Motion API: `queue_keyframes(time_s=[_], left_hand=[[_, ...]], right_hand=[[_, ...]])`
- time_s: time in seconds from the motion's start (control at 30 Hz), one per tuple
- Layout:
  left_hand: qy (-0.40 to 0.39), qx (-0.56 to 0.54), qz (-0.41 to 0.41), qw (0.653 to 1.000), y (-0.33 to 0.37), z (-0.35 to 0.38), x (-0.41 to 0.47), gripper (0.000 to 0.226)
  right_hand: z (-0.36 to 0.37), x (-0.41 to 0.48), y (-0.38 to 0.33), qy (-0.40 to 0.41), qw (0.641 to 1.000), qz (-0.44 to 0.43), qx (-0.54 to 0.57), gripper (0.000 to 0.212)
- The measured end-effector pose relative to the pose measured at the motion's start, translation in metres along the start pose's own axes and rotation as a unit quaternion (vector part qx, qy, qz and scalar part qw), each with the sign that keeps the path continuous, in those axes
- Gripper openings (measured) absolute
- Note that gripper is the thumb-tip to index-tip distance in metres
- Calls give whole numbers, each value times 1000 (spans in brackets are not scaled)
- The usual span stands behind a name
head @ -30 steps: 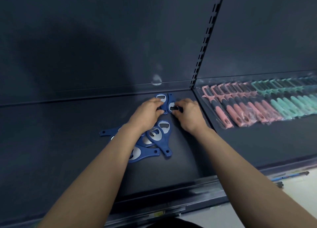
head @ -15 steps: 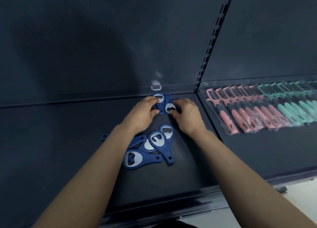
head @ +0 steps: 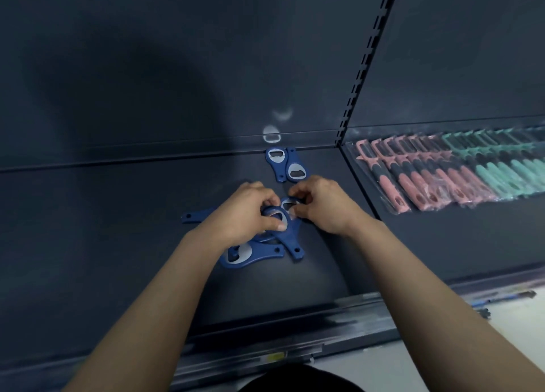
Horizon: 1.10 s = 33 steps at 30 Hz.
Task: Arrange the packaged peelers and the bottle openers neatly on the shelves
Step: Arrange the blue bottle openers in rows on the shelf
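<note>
Back panels: dark blue-grey and matte, one on the left and one on the right.
Slotted upright: runs between the two panels, leaning in this view, with a row of small slots down it.
Shadow: broad and soft, lying across the left panel.
Pale glints: low on the left panel.
Front rail: grey strip carrying a small yellow tag.
Floor: pale, at lower right.
Thin blue pieces: at the floor's edge, too blurred to name.
</note>
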<state>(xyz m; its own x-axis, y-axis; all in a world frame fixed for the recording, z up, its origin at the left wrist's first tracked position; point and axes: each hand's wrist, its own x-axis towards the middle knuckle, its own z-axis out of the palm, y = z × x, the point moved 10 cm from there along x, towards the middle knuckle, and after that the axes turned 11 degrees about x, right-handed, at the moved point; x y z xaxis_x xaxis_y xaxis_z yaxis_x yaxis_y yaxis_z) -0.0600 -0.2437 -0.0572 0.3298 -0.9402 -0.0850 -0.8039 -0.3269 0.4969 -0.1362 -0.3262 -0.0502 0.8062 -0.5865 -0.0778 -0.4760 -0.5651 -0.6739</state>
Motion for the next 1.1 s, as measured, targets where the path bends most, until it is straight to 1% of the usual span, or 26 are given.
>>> queue_keyframes(time_s=[0.1, 0.33, 0.43, 0.57, 0.63, 0.7, 0.73, 0.8, 0.9, 1.0, 1.07, 1.1], left_hand=[[-3, -4, -4, 1000, -8, -1, -3, 35], [-2, -15, -30, 999, -42, -15, -14, 29], [17, -6, -53, 998, -59, -25, -18, 30], [62, 16, -89, 994, -83, -42, -22, 30], [78, 19, -99, 992, -90, -47, -23, 30], [81, 11, -90, 993, -87, -46, -23, 30], [77, 13, -77, 994, -83, -44, -22, 32], [61, 31, -56, 996, -75, -40, -21, 36], [35, 42, -62, 997, -77, -40, -20, 36], [26, 68, -61, 996, -78, -44, -17, 34], [49, 74, -38, 995, -68, -49, -14, 35], [61, 69, -21, 996, -61, -49, -11, 36]], right_hand=[[3, 0, -2, 2, 1000, 4, -10, 33], [19, 3, -15, -15, 1000, 11, 24, 38], [28, 7, -25, -12, 1000, 2, 24, 41], [35, 12, -37, -4, 1000, -4, 17, 37], [40, 12, -40, -22, 1000, 1, -5, 45], [44, 13, -40, -39, 999, 10, -30, 53], [45, 14, -40, -39, 999, 15, -33, 54], [45, 17, -43, -29, 999, 17, -34, 53], [44, 23, -52, -5, 999, -7, -36, 46], [42, 24, -59, 5, 999, -30, 18, 46], [37, 24, -55, 15, 997, -19, 76, 47], [32, 25, -52, 35, 995, -12, 88, 46]])
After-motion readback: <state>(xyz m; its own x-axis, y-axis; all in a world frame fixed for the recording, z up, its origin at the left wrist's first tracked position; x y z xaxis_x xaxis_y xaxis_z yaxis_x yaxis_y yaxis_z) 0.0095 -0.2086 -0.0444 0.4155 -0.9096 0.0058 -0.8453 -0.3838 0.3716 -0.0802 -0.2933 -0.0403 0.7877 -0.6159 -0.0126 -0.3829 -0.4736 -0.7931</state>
